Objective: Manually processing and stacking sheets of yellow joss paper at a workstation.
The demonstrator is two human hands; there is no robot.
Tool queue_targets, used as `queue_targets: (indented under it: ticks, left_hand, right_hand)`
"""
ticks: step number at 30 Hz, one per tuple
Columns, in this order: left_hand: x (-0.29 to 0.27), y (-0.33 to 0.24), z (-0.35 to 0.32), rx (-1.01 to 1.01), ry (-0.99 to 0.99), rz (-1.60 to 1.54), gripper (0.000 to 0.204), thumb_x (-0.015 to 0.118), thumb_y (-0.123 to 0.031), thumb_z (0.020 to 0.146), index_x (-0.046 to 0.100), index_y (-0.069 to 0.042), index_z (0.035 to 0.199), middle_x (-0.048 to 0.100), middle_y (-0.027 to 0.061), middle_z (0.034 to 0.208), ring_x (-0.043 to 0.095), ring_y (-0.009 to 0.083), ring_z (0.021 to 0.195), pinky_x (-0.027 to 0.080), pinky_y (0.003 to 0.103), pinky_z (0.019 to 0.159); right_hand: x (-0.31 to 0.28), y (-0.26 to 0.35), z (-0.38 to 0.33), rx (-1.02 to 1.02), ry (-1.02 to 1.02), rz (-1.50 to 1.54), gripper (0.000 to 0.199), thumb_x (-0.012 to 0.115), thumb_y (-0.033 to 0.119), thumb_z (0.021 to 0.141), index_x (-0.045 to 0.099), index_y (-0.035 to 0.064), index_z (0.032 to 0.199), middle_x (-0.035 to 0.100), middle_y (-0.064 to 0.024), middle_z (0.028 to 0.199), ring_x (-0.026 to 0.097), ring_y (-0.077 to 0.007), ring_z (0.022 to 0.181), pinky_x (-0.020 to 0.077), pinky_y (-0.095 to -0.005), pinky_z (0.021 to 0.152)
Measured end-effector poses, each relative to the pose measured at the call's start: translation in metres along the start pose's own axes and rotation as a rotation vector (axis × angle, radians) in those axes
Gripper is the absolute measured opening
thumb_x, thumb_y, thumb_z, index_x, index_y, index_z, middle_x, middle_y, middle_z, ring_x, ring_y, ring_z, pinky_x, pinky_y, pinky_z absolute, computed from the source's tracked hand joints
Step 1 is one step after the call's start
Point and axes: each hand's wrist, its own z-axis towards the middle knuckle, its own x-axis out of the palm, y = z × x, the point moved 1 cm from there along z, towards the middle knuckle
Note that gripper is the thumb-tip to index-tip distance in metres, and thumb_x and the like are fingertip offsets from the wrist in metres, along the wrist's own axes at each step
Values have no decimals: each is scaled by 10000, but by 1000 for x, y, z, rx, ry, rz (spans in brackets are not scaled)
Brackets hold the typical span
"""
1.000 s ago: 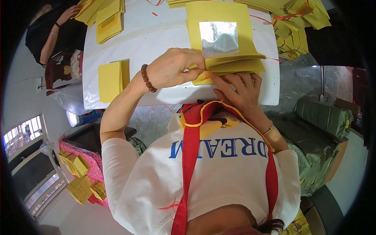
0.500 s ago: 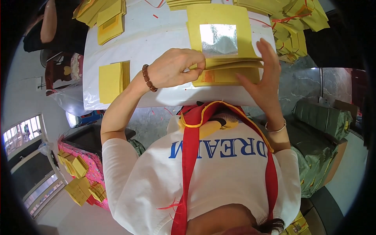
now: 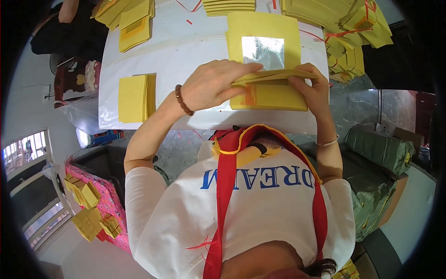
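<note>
Together, left hand [image 3: 210, 86] and right hand [image 3: 317, 92] pinch yellow paper [image 3: 278, 74]; uneven pulling could skew the fold.

"Where are you finding room on the left?"

"Bare white table [image 3: 186, 46] is stretching beyond my left hand [image 3: 213, 83], but a yellow stack [image 3: 132, 98] is sitting to its left, near the front edge."

"And between your hands?"

"Raised yellow sheets [image 3: 278, 76] are blocking that gap."

"On the right?"

"The table's side edge is running just beside my right hand [image 3: 318, 90], and yellow bundles with red strings [image 3: 378, 25] are crowding the far corner."
</note>
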Motion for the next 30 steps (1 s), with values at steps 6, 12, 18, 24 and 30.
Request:
queue_targets:
  ticks: [6, 12, 18, 24, 30]
  left_hand:
    - [7, 13, -1, -23, 111, 35, 381, 618, -151, 831, 546, -80, 1198, 617, 104, 863, 582, 280, 790, 470, 350, 717]
    - [14, 19, -1, -84, -139, -223, 367, 601, -124, 805, 555, -122, 1170, 609, 64, 1048, 545, 287, 956, 427, 367, 837]
    - [24, 41, -9, 87, -97, 267, 400, 600, -81, 690, 613, -120, 1087, 600, 26, 1103, 527, 230, 963, 411, 341, 811]
    - [10, 12, -14, 202, -172, 381, 321, 586, -120, 699, 641, -107, 1016, 616, 28, 1054, 550, 195, 903, 421, 311, 740]
    - [19, -1, -28, 160, -142, 288, 282, 601, -122, 710, 644, -86, 987, 620, 33, 1029, 561, 188, 908, 423, 290, 712]
  right_hand:
    - [-7, 2, 14, -387, 101, -283, 201, 684, 47, 731, 610, 57, 917, 651, -34, 977, 517, -222, 1108, 404, -340, 923]
    - [-12, -18, 15, -329, 227, -270, 260, 672, -5, 713, 621, 72, 956, 640, -76, 1083, 409, -292, 1231, 346, -397, 1008]
    - [-18, 8, 14, -385, 283, -419, 266, 647, 109, 737, 622, 120, 1002, 628, -28, 1140, 429, -271, 1226, 275, -384, 1016]
    - [-21, 45, 1, -603, 333, -820, 322, 645, 183, 741, 622, 159, 1061, 538, -23, 1269, 434, -250, 1233, 275, -418, 1002]
    - [-16, 43, -17, -635, 411, -854, 307, 655, 190, 734, 626, 143, 1035, 599, -14, 1172, 514, -196, 1153, 332, -424, 963]
